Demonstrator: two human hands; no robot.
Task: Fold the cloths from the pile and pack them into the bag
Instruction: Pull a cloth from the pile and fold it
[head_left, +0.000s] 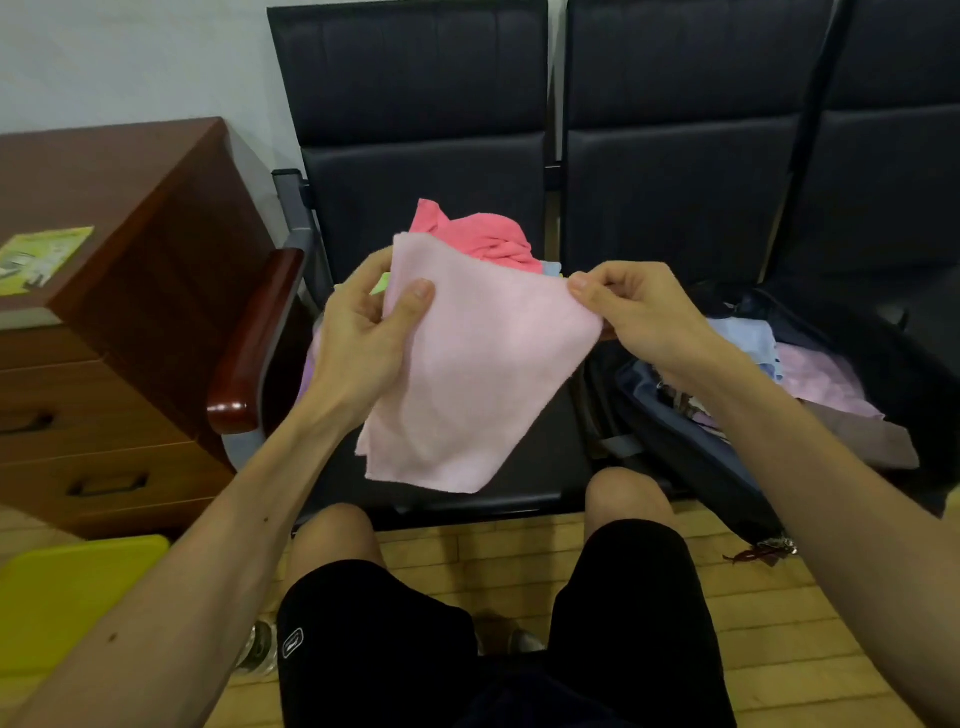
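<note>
Pink cloth (467, 374): held up in the air over the left seat (519, 467) of a row of dark chairs, in front of the pile (483, 241).
Hidden: most of the pile is covered by the held cloth; only a coral-red piece and slivers of blue, green and lilac are seen. The bag's (727, 457) interior is partly blocked by the right forearm.
Look: pale pink, soft, folded over, hanging as a slanted, roughly square shape with layered edges at the lower left.
Left hand (374, 338): the cloth's left edge is gripped, thumb on the front, fingers curled behind.
Right hand (639, 312): the upper right corner is pinched between thumb and curled fingers.
Bag: lies open on the next seat, with light blue and pink cloths seen inside.
</note>
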